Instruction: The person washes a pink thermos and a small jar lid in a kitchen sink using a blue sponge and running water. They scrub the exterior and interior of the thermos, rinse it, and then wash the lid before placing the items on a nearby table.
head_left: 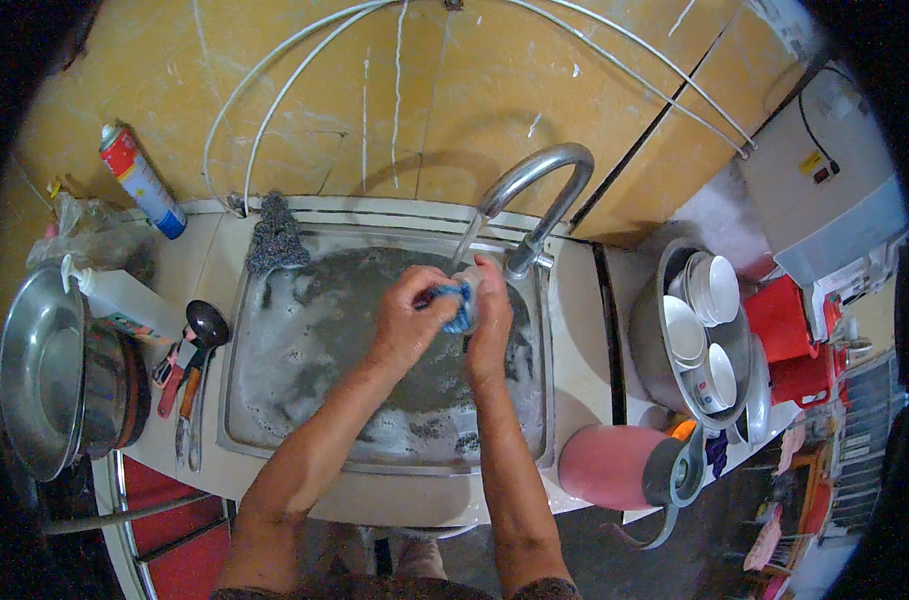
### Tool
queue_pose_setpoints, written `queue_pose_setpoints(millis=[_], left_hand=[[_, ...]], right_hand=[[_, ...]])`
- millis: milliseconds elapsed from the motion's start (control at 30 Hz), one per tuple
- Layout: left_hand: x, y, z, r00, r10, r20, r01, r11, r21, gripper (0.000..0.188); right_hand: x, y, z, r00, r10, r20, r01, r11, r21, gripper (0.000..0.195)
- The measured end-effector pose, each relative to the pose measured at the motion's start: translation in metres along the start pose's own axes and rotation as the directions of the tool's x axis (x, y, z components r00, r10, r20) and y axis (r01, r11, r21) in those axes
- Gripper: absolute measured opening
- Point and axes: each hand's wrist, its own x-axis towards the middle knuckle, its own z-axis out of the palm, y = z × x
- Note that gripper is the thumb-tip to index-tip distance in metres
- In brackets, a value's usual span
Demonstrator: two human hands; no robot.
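Over the metal sink [237,397], full of grey soapy water, my left hand [418,307] grips a blue scrubbing cloth [460,309]. The cloth is pressed against a small whitish, translucent vessel [471,279], which my right hand [490,319] holds from the right. The fingers hide much of both, so the vessel's kind cannot be told. Just behind the hands, water runs from the curved metal faucet [537,176]. A dark grey mesh scrubber [276,236] lies on the sink's back left corner.
Left of the sink are a black ladle [207,324], knives, a white pump bottle [128,300], a metal basin [45,375] and a spray can [143,180]. To the right stand a pink kettle [612,466] and a large metal pot [649,360] with white bowls [683,330].
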Motion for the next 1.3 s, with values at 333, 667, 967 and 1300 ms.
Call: queue_pose_setpoints(millis=[333, 667, 967, 1300], left_hand=[[0.013, -0.027, 0.000, 0.912, -0.394, -0.111, 0.400, 0.916, 0.035, 0.014], [0.005, -0.004, -0.014, 0.978, 0.118, 0.170, -0.153, 0.965, 0.212, 0.017], [0.012, 0.004, -0.017, 0.874, 0.150, 0.462, -0.355, 0.846, 0.397, 0.029], [0.015, -0.001, 0.003, 0.986, 0.012, 0.167, -0.067, 0.943, 0.326, 0.024]], right_hand=[[-0.008, 0.013, 0.005, 0.992, 0.126, -0.013, -0.125, 0.990, 0.064, 0.054], [-0.001, -0.001, 0.003, 0.912, 0.410, -0.001, -0.359, 0.799, 0.482, 0.051], [-0.002, 0.013, -0.007, 0.874, 0.487, -0.001, -0.419, 0.752, 0.508, 0.044], [-0.003, 0.002, 0.013, 0.949, 0.303, -0.084, -0.245, 0.880, 0.407, 0.053]])
